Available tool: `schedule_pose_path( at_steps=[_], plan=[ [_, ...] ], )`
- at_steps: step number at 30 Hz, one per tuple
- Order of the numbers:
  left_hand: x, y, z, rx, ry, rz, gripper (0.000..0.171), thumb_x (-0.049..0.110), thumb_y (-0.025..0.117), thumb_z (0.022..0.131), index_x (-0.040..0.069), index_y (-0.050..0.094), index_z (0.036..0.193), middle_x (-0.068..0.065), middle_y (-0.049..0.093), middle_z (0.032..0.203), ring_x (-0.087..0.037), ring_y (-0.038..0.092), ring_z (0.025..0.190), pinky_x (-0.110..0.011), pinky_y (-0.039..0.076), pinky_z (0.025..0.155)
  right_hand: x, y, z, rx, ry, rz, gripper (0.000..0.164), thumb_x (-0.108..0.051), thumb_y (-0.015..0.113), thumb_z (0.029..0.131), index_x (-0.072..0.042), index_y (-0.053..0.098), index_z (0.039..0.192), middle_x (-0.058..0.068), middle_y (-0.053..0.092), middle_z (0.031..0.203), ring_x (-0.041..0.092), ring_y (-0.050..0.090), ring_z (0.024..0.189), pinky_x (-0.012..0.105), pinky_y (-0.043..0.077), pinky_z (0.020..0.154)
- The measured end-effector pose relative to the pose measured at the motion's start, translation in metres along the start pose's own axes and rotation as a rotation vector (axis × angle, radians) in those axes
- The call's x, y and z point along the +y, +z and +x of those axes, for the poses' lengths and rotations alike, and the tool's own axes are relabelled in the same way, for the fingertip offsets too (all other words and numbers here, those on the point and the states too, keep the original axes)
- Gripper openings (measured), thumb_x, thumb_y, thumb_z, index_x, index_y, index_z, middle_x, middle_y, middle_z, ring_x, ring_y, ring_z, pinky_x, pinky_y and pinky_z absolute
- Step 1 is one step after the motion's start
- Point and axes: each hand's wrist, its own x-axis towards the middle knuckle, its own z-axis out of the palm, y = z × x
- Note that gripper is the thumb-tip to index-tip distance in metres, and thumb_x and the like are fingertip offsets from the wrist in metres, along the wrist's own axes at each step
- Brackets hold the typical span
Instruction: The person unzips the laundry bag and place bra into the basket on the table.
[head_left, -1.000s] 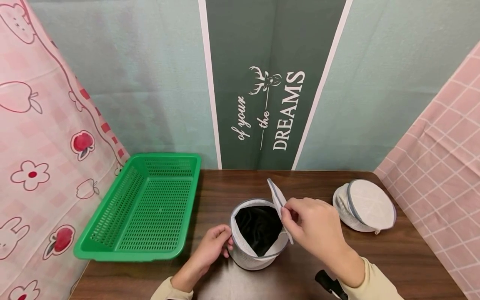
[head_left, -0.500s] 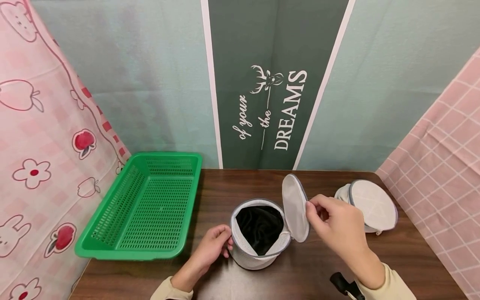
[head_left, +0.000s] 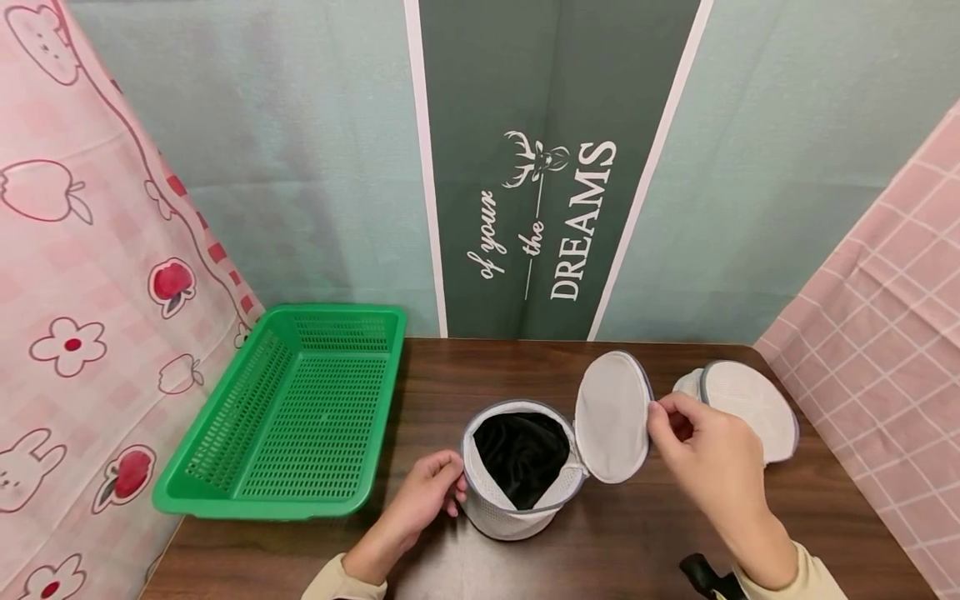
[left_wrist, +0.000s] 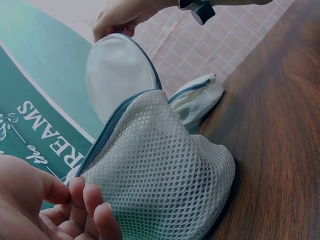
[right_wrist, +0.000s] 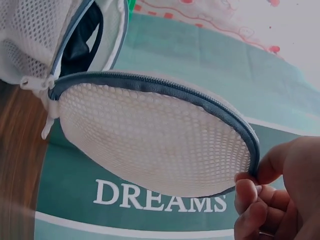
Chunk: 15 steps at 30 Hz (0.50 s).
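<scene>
A round white mesh laundry bag (head_left: 498, 521) with grey zipper trim stands unzipped on the table. Black cloth (head_left: 521, 458) lies inside it. With thumb and fingers my left hand (head_left: 429, 492) pinches the bag's rim on the left side. My right hand (head_left: 712, 450) pinches the edge of the bag's round lid (head_left: 613, 417), which is swung up and out to the right. In the right wrist view the zipper pull (right_wrist: 32, 83) hangs at the joint between lid (right_wrist: 155, 135) and body. The left wrist view shows the mesh wall (left_wrist: 165, 165) beside my left fingers.
A green plastic basket (head_left: 367, 467) with slotted walls stands at the left of the brown wooden table (head_left: 480, 367). Behind my right hand, at the far right, sits a second white mesh bag (head_left: 750, 408) with its lid down. Hung cloths surround the table at back and sides.
My right hand has moved right, drawing the lid from upright over the bag's edge to wide aside, so its inner face shows. My left hand has stayed at the rim.
</scene>
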Motion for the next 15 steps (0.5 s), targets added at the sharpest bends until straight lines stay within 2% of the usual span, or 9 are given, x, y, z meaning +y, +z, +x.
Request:
schedule_pose_path(
  at_steps=[9,15],
  plan=[
    [0.001,0.001,0.002,0.002,0.005,-0.003,0.018,0.010,0.048,0.103,-0.001,0.057,0.092,-0.001,0.054,0.077,-0.011,0.054,0.067,-0.020,0.046,0.053,0.015,-0.002,-0.004,-0.125,0.118,-0.088,0.026,-0.016,0.068,0.084,-0.028,0.058,0.062,-0.016,0.045,0.053,0.004,0.037,0.047,0.029,0.028,0.044],
    [-0.006,0.002,0.000,-0.004,-0.009,0.002,0.020,0.010,0.048,0.104,-0.002,0.057,0.090,0.000,0.054,0.077,-0.012,0.055,0.067,-0.020,0.047,0.053,0.023,-0.006,-0.008,-0.206,0.169,-0.130,0.032,-0.016,0.062,0.086,-0.029,0.052,0.059,-0.013,0.042,0.050,0.011,0.037,0.046,0.030,0.027,0.043]
  ],
)
